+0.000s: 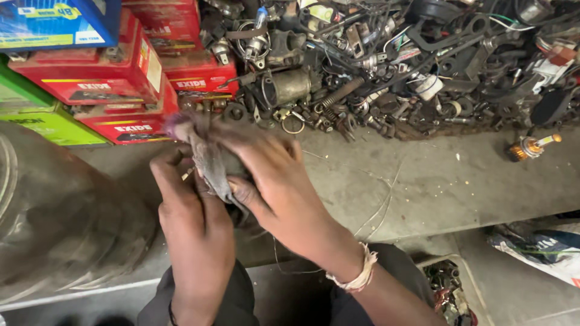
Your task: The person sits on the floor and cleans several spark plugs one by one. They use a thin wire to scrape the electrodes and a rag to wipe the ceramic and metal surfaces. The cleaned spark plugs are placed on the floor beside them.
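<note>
1. A grimy, limp grey rag [208, 158], frayed at its top, is wrapped over a small dark part, mostly hidden.
2. The left hand [184, 196] grips them from below; the right hand [269, 172] clamps over the rag from the right.
3. Behind, on the concrete bench [423, 181], lies a heap of oily metal scrap [386, 66] beside red boxes [121, 78].
</note>
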